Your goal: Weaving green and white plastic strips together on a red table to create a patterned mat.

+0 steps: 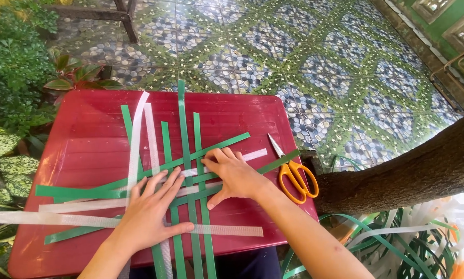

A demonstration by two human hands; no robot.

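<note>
**Both hands flat on woven green and white strips on red tray**

Head view, looking down. A red plastic tray (87, 139) lies upside-like flat as a work surface, over a patterned tile floor (345, 67). On the tray: long green strips (182, 119) running mostly lengthwise away from the person, crossed by other green strips at a slant and by white strips (139, 139), some lengthwise, some across. The strips overlap in the middle of the tray, partly interlaced; exact over-under order cannot be told at every crossing.

Left hand (152, 209): palm down, fingers spread apart, pressing flat on the crossing strips near the front middle of the tray. Nothing clamped in it, just pinning the strips down. Thumb points right, lying along a white cross strip (227, 230).

Right hand (232, 173): palm down too, fingers loosely together and bent, fingertips touching the strips at the centre crossing, just right of the upright green strips. Whether it pinches a strip end is not clear; it looks like pressing only.

Orange-handled scissors (294, 173) lie at the tray's right edge, blades shut, pointing away, near the right wrist but not touched.

Right of the tray: a tree trunk (412, 175) slanting up, with a loose heap of spare green and white strips (397, 237) below it. Leafy plants (10, 77) along the left side.
</note>
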